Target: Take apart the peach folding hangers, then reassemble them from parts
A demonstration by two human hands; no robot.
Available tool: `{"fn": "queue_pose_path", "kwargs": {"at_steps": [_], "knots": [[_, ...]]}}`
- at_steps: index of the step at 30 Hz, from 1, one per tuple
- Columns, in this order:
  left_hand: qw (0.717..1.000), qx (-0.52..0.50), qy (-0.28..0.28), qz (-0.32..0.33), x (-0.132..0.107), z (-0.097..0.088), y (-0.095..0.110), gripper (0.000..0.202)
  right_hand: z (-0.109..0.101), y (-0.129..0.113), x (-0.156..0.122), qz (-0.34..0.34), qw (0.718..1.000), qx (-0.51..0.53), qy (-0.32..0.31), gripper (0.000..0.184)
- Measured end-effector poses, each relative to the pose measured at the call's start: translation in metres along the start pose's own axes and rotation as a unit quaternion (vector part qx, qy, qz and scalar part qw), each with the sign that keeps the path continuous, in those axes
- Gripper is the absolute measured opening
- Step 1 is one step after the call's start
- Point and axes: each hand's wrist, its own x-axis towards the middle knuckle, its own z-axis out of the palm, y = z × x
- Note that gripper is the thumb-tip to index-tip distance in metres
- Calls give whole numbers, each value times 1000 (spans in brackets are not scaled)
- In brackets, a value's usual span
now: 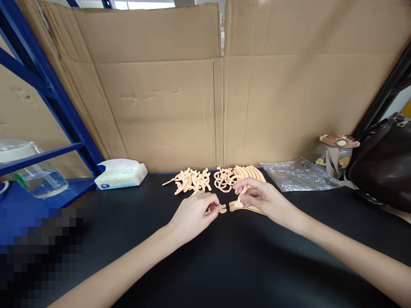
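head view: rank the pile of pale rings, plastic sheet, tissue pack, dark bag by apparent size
Largest to smallest:
1. Dark bag, cut off by frame edge
2. Plastic sheet
3. Tissue pack
4. Pile of pale rings

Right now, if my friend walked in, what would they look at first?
Probably the left hand and right hand in the middle, with their fingertips on small peach pieces over the black tabletop. Just beyond them, a jumbled heap, a cluster of loops and a neat row of curved pieces stand out against the dark surface. Behind those rises a big cardboard wall.
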Motion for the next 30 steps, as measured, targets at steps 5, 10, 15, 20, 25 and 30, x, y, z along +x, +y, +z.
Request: {"fn": "queue_pose_path", "kwargs": {"at_steps": [5,10,15,20,25,30], "knots": [[1000,18,20,13,-7,12,-14,14,10,11,-1,-21,1000,7,16,21],[997,40,14,70,-13,21,-20,20,12,25,-8,-40,998,-21,35,16],[995,45,12,90,-15,24,-15,19,15,31,-12,-53,998,-24,30,16],[994,47,14,99,-17,25,-15,20,18,31,-12,-51,998,-11,40,19],[992,37,3,117,-17,25,-15,23,13,36,-9,-41,994,9,97,18],[994,52,1,100,-17,25,-15,21,11,43,-6,-28,992,56,108,18]]}}
